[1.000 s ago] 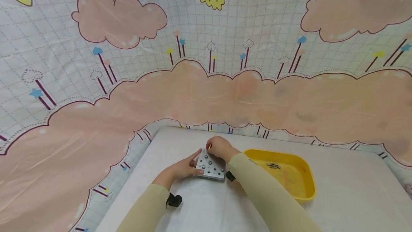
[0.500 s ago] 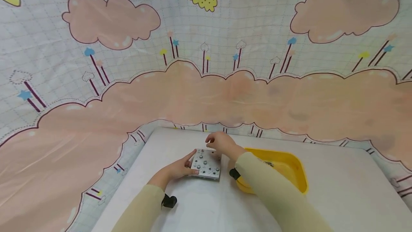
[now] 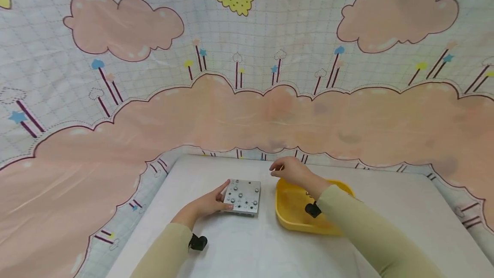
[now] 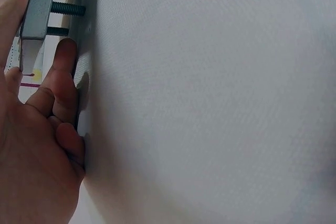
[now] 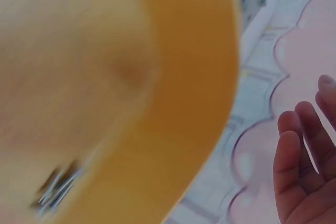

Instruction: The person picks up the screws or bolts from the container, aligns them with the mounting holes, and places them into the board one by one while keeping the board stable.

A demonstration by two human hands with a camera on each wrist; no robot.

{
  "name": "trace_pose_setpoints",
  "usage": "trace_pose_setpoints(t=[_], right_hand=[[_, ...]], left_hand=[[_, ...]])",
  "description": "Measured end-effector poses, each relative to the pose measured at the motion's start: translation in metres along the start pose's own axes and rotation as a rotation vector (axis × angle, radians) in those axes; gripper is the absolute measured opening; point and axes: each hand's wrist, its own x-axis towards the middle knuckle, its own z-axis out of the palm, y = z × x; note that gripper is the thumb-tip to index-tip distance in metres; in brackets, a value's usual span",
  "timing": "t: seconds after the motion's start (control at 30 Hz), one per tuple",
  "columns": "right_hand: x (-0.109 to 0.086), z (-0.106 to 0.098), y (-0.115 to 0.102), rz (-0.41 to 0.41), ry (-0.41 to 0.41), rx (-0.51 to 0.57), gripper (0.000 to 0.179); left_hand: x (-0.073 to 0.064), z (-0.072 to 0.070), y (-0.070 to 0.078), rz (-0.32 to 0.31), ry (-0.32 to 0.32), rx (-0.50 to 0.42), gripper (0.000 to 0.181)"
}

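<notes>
Gripping the metal block (image 3: 247, 191) is the left hand (image 3: 206, 204); the right hand (image 3: 292, 170) (loose, empty) hangs by the far-left corner of the yellow tray (image 3: 297, 226), nearer the pins (image 5: 58, 188).

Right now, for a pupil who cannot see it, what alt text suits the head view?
A person's left hand grips a metal plate studded with bolts at a white table, while the right hand, apparently empty, is raised near a yellow tray. Behind is a cloud-patterned backdrop.
</notes>
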Motion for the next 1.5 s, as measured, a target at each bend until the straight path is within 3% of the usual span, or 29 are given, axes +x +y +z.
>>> trace_pose_setpoints(t=[0.33, 0.5, 0.77, 1.17, 1.4, 1.5], right_hand=[[-0.045, -0.029, 0.074, 0.009, 0.016, 0.016, 0.021], [-0.059, -0.035, 0.095, 0.038, 0.020, 0.021, 0.022], [-0.062, -0.035, 0.108, 0.048, -0.050, -0.013, 0.019], [-0.052, -0.023, 0.106, 0.035, -0.235, -0.279, 0.007], [-0.051, -0.019, 0.103, 0.081, -0.275, -0.293, 0.008], [-0.049, -0.016, 0.103, 0.054, -0.299, -0.347, 0.008]], left_hand=[[0.001, 0.000, 0.002, -0.027, 0.009, 0.032, 0.106], [0.002, 0.000, 0.002, -0.024, 0.006, 0.024, 0.106], [0.001, 0.000, 0.000, -0.026, 0.010, 0.018, 0.107], [-0.001, -0.001, 0.004, -0.036, 0.005, 0.039, 0.104], [-0.001, -0.001, 0.003, -0.030, -0.002, 0.017, 0.104], [-0.001, -0.001, 0.001, -0.031, -0.002, 0.018, 0.104]])
